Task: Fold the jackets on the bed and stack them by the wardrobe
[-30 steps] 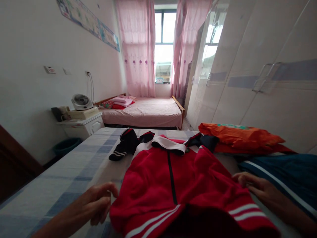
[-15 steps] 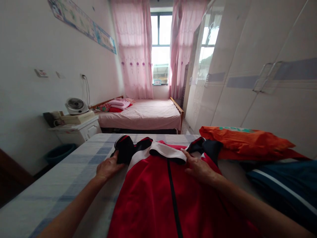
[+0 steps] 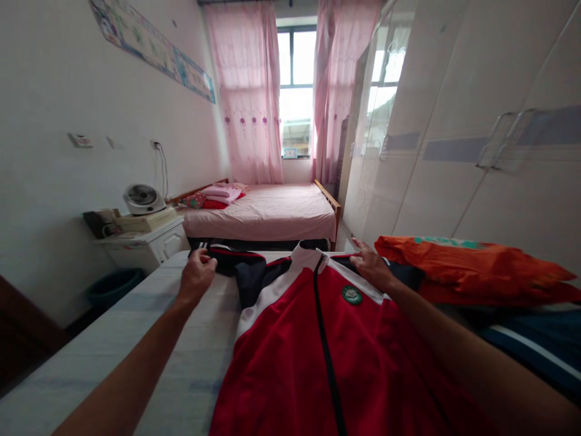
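A red jacket (image 3: pixel 290 351) with white shoulder panels, dark sleeves and a black front zip lies spread on the bed in front of me. A round green badge (image 3: pixel 351 295) sits on its chest, and its white collar (image 3: pixel 305 257) stands up. At the far left, my left hand (image 3: pixel 198 275) has its fingers curled on the dark sleeve (image 3: pixel 231 260), which is stretched out sideways. Over the shoulder on the other side is my right hand (image 3: pixel 373 266), fingers extended and apart, close to the collar. The jacket's lower end runs out of view.
An orange garment (image 3: pixel 467 266) and a dark blue one with a white stripe (image 3: pixel 540 345) lie at right on the near bed (image 3: pixel 149 339). Beyond stands a pink-covered bed (image 3: pixel 272 212). A white wardrobe (image 3: pixel 454 200) lines the right; a bedside cabinet (image 3: pixel 166 239) with a fan is left.
The collar, folded down before, now stands up and the green badge shows. My left hand has drawn the sleeve outward to the left. My right hand has moved up and off the collar.
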A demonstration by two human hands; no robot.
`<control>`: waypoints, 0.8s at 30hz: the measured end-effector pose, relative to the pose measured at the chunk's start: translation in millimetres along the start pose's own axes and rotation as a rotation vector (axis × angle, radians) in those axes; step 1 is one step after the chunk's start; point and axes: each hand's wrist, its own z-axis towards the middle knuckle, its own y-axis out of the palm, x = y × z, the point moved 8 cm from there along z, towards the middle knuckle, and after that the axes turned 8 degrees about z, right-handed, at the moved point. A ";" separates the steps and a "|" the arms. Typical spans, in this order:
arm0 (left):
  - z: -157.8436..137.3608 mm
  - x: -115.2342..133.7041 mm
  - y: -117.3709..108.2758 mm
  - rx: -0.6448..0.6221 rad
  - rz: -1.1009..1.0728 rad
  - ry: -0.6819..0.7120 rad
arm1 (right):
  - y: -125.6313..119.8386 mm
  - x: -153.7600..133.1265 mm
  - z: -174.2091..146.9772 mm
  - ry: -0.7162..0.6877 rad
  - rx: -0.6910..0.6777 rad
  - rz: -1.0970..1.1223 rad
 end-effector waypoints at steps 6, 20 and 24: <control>-74.5 -35.1 71.1 -0.445 -0.131 -0.201 | -57.9 54.8 -96.8 0.148 0.210 -0.332; -3.4 7.0 -9.4 -0.007 -0.344 -0.234 | -55.3 83.5 -92.7 0.434 0.090 0.508; -24.5 -31.2 -14.6 -0.074 -0.182 -0.308 | -51.7 104.4 -116.8 0.455 0.140 0.169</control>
